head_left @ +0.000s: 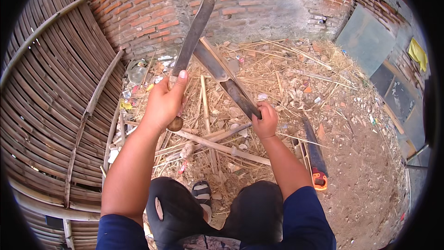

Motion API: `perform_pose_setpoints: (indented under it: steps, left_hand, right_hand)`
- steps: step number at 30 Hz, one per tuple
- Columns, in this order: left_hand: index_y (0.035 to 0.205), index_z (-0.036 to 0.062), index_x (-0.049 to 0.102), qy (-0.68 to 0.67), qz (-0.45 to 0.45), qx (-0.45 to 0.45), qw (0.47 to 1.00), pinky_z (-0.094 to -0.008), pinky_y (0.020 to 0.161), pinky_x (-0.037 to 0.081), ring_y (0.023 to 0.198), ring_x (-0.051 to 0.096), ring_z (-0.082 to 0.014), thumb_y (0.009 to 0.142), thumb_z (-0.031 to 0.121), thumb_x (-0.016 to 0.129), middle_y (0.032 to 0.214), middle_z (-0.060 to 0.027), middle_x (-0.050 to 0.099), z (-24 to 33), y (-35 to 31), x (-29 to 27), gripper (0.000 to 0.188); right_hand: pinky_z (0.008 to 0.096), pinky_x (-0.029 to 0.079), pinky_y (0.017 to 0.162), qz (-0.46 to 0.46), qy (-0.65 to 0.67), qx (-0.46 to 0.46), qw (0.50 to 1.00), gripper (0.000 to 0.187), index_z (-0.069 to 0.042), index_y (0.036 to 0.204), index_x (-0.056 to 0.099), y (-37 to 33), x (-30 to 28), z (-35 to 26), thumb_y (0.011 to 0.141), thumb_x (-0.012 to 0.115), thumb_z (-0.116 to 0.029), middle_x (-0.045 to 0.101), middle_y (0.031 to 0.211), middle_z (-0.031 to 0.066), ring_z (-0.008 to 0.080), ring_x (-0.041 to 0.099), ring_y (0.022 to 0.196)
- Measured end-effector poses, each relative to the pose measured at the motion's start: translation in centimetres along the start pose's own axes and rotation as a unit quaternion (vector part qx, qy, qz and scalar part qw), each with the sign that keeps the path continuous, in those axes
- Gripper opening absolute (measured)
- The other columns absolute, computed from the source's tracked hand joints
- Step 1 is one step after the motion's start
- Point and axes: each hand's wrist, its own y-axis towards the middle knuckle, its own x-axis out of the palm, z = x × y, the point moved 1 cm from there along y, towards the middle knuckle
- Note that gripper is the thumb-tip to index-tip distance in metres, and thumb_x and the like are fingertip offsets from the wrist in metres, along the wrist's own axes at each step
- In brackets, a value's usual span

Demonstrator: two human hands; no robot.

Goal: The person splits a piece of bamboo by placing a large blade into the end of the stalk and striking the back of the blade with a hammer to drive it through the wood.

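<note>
My left hand (165, 98) is closed round the wooden handle of a machete (194, 34), whose broad dark blade points up and slightly right. My right hand (266, 121) grips the near end of a split bamboo piece (233, 90). The bamboo slants up and to the left, its hollow inner side and a node facing me. Its far end lies close to the machete blade; whether they touch I cannot tell. A handsaw (315, 150) with an orange and black handle lies on the ground right of my right forearm.
Bamboo strips (222, 147), straw and rubble litter the ground before my knees. A slatted bamboo panel (60, 102) stands at the left, a brick wall (152, 7) at the back. Grey sheets (367, 39) and a yellow wrapper (417, 54) are at the right.
</note>
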Motion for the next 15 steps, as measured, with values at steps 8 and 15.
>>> perform_pose_setpoints:
  steps: [8,15]
  left_hand:
    - [0.091,0.0029,0.055,0.072,-0.001,0.018,0.997,-0.0274,0.043,0.034,0.043,0.044,-0.0099,0.102,0.056,0.055,0.057,-0.0014,0.051,-1.5,1.2,2.4,0.054]
    - [0.091,0.0039,0.055,0.098,-0.016,0.007,0.995,-0.0273,0.042,0.033,0.042,0.044,-0.0097,0.103,0.055,0.056,0.055,-0.0008,0.05,-1.7,0.6,3.8,0.052]
  right_hand:
    - [0.0423,0.055,0.077,0.021,0.034,0.023,0.999,0.02,-0.005,0.086,0.058,-2.3,1.3,1.3,0.074,0.075,-0.002,0.069,0.103,0.0122,0.0343,0.068,0.09]
    - [0.0419,0.055,0.075,0.011,0.041,0.034,0.999,0.021,-0.004,0.084,0.058,-3.8,0.5,2.1,0.075,0.077,-0.004,0.069,0.103,0.0127,0.0338,0.068,0.088]
